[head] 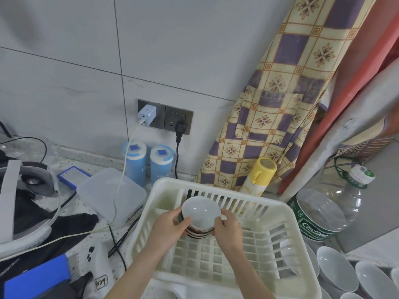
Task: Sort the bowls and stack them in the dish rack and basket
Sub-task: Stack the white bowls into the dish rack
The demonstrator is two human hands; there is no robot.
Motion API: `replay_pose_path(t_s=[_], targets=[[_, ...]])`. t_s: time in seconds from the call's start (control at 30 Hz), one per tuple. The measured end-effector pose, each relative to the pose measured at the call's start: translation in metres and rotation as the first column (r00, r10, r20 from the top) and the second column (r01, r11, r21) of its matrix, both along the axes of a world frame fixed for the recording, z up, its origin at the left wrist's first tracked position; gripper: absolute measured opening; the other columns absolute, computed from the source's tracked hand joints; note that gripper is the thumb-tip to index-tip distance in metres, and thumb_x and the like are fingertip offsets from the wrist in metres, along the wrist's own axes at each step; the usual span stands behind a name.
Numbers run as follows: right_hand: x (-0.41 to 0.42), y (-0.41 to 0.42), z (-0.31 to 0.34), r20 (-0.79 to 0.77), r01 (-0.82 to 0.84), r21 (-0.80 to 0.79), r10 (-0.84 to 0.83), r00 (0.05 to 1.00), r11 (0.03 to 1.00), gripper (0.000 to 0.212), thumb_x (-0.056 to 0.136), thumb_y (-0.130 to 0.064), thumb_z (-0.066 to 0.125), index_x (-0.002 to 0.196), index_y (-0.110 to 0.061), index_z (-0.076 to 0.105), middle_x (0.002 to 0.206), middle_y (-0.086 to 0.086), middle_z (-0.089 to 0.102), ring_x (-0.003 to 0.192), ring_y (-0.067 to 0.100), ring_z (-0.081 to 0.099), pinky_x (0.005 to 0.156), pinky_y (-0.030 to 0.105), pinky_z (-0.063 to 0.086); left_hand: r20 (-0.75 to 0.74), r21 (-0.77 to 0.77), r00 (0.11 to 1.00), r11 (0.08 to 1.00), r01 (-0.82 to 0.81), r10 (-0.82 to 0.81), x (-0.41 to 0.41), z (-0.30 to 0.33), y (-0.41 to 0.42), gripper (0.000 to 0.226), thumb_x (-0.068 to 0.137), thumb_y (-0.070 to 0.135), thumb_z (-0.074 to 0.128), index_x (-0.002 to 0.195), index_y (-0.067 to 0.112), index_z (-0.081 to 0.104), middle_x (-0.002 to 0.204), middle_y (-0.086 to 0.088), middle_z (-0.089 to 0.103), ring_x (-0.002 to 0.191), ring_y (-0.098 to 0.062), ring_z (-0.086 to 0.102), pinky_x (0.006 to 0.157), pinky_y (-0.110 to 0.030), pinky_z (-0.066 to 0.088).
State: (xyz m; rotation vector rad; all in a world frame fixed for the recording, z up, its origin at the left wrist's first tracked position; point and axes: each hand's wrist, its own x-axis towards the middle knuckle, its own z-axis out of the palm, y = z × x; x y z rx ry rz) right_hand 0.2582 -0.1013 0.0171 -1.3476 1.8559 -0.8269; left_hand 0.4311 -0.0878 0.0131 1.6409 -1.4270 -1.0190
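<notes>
Over the far left part of the basket [287,214], both sets of fingers are curled round a small stack of bowls [199,214]: the left hand [170,227] grips its left side with the thumb hooked over the top bowl's rim, and the right hand [227,226] pinches the right side. The stack, white inside with dark bands outside, tilts toward the far wall and sits low in the basket; whether it touches the slatted floor I cannot tell. To set it well, I judge it should be levelled, lowered near the far left corner, and released only once it rests flat. More white bowls [336,268] lie beyond the basket's right edge.
</notes>
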Motion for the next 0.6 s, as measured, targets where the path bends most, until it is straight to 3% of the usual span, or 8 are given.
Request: replay_pose_path(t_s=[0.33,0.5,0.57,0.6], targets=[[-0.0043,0.0019,-0.0074,-0.002,-0.049,0.030,0.049,0.999,0.998,0.037,0.097,-0.018,0.046,0.133,-0.021,0.052,0.065,-0.002,0.070,0.048,-0.003,0.061,0.045,0.016,0.039,0.170,-0.019,0.984,0.998,0.056,-0.052,0.0010,-0.0039,-0.0002,0.051,0.090,0.038,0.063,0.140,0.035,0.051,0.073,-0.009,0.070,0.069,-0.018,0.066,0.070,-0.032,0.053],[-0.0062,0.0037,-0.0069,0.048,-0.029,0.111,0.024,0.999,0.993,0.039,0.097,-0.033,0.048,0.134,-0.020,0.051,0.062,-0.003,0.070,0.056,0.005,0.062,0.050,0.020,0.041,0.182,0.017,0.983,0.999,0.034,-0.036,0.0016,-0.0067,-0.0002,0.061,0.091,0.042,0.063,0.147,0.029,0.044,0.082,0.003,0.067,0.077,-0.014,0.062,0.068,-0.021,0.048],[-0.0071,0.0049,-0.0054,0.130,-0.004,0.217,-0.025,0.991,0.976,0.038,0.096,-0.040,0.046,0.126,-0.018,0.055,0.062,0.000,0.072,0.050,0.008,0.054,0.047,0.021,0.038,0.170,0.024,0.985,0.999,0.036,-0.040,0.0011,-0.0066,0.0012,0.066,0.089,0.043,0.065,0.149,0.027,0.041,0.077,0.009,0.061,0.075,-0.011,0.058,0.063,-0.017,0.041],[-0.0067,0.0053,-0.0042,0.204,0.000,0.279,-0.059,0.977,0.960,0.036,0.096,-0.041,0.045,0.121,-0.018,0.056,0.064,0.002,0.074,0.043,0.009,0.048,0.042,0.020,0.034,0.165,0.032,0.985,0.999,0.038,-0.043,0.0008,-0.0070,0.0016,0.070,0.088,0.044,0.066,0.150,0.026,0.039,0.084,0.005,0.066,0.081,-0.014,0.062,0.064,-0.018,0.040]])
